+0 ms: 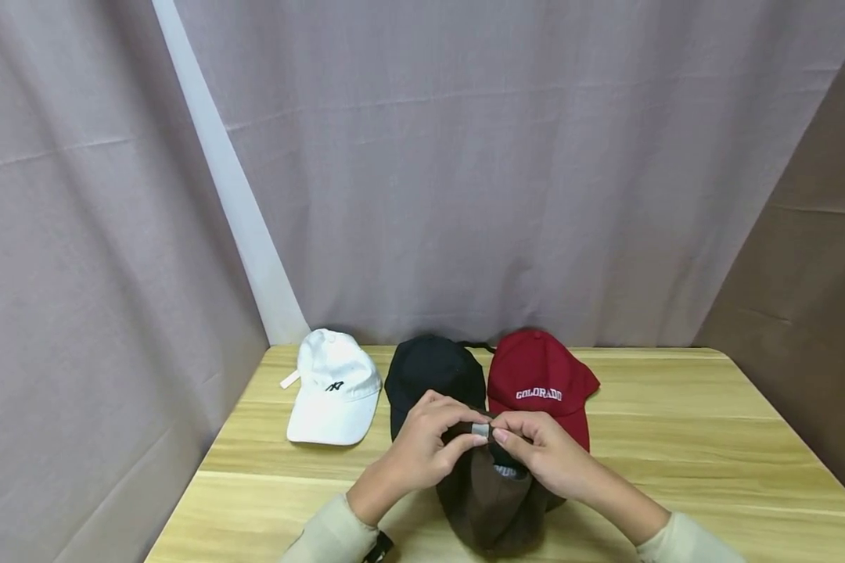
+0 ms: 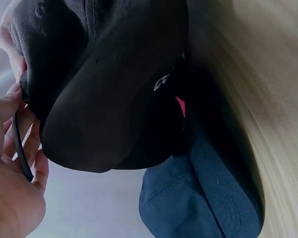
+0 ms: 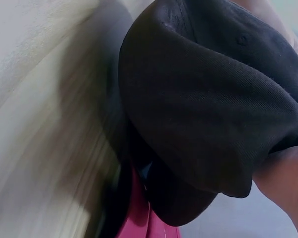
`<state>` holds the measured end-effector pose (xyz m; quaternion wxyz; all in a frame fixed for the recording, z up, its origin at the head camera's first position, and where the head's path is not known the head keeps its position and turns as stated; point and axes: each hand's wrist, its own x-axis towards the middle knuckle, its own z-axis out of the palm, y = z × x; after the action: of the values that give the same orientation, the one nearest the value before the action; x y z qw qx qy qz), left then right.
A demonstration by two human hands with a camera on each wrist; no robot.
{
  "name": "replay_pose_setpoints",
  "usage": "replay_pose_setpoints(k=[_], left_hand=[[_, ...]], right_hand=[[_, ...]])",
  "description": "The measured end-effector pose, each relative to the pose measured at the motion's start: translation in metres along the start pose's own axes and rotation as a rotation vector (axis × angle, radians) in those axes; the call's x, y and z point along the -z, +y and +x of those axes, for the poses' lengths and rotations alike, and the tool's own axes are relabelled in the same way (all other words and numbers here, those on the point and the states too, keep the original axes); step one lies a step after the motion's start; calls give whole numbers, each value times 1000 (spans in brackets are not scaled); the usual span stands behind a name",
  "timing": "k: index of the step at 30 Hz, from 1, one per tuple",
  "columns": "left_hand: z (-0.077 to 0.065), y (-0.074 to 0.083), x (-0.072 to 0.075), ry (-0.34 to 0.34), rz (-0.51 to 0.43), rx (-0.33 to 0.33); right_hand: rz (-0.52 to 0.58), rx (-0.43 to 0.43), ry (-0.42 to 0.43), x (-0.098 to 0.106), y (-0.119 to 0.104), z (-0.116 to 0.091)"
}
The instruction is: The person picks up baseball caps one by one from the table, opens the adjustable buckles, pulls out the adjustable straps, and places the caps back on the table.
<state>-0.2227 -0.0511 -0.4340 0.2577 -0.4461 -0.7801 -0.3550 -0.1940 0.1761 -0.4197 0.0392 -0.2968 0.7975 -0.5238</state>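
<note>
A dark brown cap [image 1: 493, 508] is held up over the front of the table, its back strap uppermost. My left hand [image 1: 422, 442] pinches that strap between thumb and fingers, beside a pale metallic-looking buckle [image 1: 480, 429]. From the other side my right hand [image 1: 549, 453] pinches the strap close to the buckle. In the left wrist view, the strap [image 2: 21, 148] runs across the left fingers. The crumpled crown [image 3: 208, 109] fills much of the right wrist view and hides the right fingertips. Some white lettering [image 1: 507, 471] shows inside the gap under the strap.
Behind the hands, a black cap [image 1: 433, 367] and a red cap [image 1: 535, 363] reading COLORADO lie side by side on the wooden table [image 1: 676, 438]. A white cap [image 1: 334, 383] lies to their left. Grey curtains [image 1: 465, 195] hang along the table's back edge.
</note>
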Motion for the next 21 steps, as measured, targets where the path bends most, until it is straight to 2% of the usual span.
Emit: replay_pose_setpoints(k=[7, 14, 21], left_hand=[[-1, 3, -2, -1, 12, -12], [2, 4, 0, -7, 23, -19], [2, 8, 0, -3, 42, -39]], right_hand=[[-37, -43, -27, 4, -5, -4], [-78, -76, 20, 6, -7, -3], [-68, -159, 30, 3, -20, 1]])
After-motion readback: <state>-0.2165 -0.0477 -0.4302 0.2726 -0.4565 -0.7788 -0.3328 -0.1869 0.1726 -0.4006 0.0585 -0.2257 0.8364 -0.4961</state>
